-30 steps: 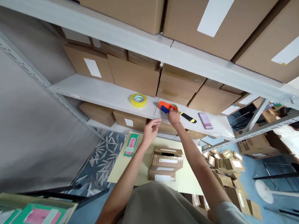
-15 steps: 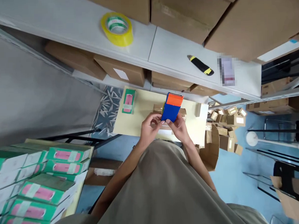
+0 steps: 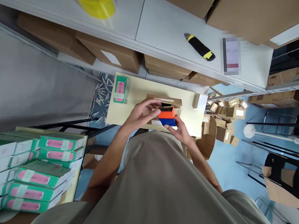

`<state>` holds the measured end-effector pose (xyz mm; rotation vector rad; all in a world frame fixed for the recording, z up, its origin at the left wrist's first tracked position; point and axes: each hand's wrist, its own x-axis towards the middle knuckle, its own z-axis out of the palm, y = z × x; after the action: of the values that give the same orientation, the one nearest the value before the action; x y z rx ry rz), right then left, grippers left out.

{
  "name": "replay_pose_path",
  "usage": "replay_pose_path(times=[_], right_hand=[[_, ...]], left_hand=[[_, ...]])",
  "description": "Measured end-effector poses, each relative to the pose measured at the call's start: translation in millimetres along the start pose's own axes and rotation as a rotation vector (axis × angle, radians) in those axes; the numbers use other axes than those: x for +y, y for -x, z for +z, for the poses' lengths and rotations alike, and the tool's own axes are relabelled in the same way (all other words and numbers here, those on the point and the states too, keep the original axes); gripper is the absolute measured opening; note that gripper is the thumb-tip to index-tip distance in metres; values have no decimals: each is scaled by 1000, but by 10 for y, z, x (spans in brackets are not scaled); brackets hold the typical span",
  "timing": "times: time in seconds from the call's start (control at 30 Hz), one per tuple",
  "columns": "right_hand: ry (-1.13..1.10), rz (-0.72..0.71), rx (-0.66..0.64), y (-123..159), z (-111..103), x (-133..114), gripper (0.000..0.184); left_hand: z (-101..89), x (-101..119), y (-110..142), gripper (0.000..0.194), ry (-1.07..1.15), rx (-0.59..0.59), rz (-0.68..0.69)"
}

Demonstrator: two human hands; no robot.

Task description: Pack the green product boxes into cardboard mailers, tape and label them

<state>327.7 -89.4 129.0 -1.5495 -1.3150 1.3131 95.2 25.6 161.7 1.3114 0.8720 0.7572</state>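
Note:
A small blue and orange box is in my right hand, its dark-topped orange end tilted up toward me. My right fingers wrap its right side, with the thumb on the near blue face. My left hand is beside the box's left edge, fingers stretched out and apart. Its thumb tip meets the upper left corner of the box, or nearly so. Beneath the hands an opened brown cardboard box lies on the pale yellow table, partly hidden by them.
On the table stand a green box with a pink picture and a small white box. The shelf above holds yellow tape and a utility knife. Stacked green boxes are at left; small cartons lie at right.
The blue and orange box has tipped so its orange end faces up toward me. My left hand has loosened from its lower edge and spread beside its top. The view has shifted.

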Motion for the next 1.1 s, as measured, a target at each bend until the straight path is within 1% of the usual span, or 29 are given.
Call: replay_pose_path(times=[0.13, 0.2, 0.3, 0.43, 0.53, 0.63, 0.73, 0.87, 1.0, 1.1], right_hand=[[129, -17, -47, 92, -150, -67, 47], [178, -27, -48, 131, -209, -92, 44], [246, -49, -41, 181, -279, -110, 41], [296, -91, -43, 216, -337, -112, 39], [320, -149, -46, 223, -359, -103, 37], [350, -208, -37, 227, -375, -75, 37], [391, -219, -36, 228, -382, -28, 39], [403, -183, -58, 218, -369, 27, 43], [396, -133, -90, 211, -347, 6, 44], [413, -118, -117, 204, -342, -53, 41]], left_hand=[[-32, 268, -15, 44, -100, -87, 58], [-25, 376, 25, 38, -157, -83, 106], [9, 486, 119, 30, -268, -30, 194], [69, 541, 231, 14, -452, 22, 339], [87, 542, 272, 14, -571, 36, 409], [69, 509, 284, 17, -626, 38, 431], [35, 423, 279, 18, -625, 28, 436], [5, 270, 263, 23, -577, 2, 381], [-37, 243, 261, 26, -488, -44, 281], [-96, 265, 257, 32, -395, -65, 163]])
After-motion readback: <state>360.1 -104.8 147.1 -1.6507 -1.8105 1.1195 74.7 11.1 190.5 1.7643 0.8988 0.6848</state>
